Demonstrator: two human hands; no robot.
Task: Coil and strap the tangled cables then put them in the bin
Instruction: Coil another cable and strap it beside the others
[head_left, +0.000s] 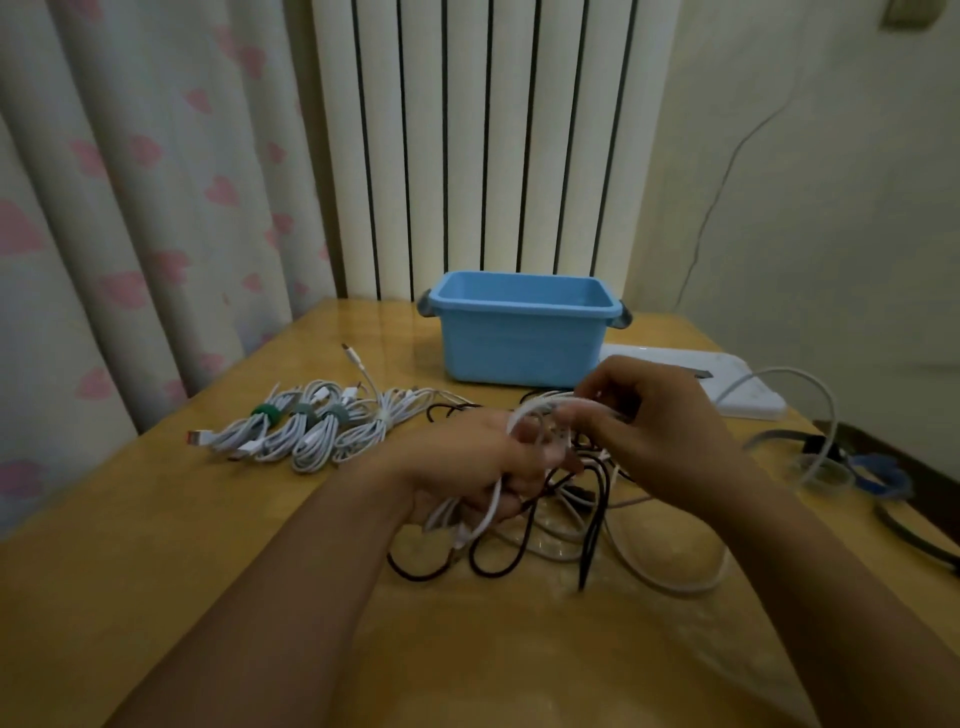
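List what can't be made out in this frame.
Head view only:
- Bin floor: hidden by its near wall, contents unknown.
- White cable in the left hand and right hand: coil count hidden by fingers.
- Tangle: strands overlap, number unclear.
- Straps at the table's right edge: blurred.

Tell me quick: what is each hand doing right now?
Left hand: grips a bunch of white cable loops.
Right hand: pinches the same white cable at the top of the loops.

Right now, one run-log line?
left hand: holds white cable coil | right hand: winding it | bin: empty | strapped bundles: on table
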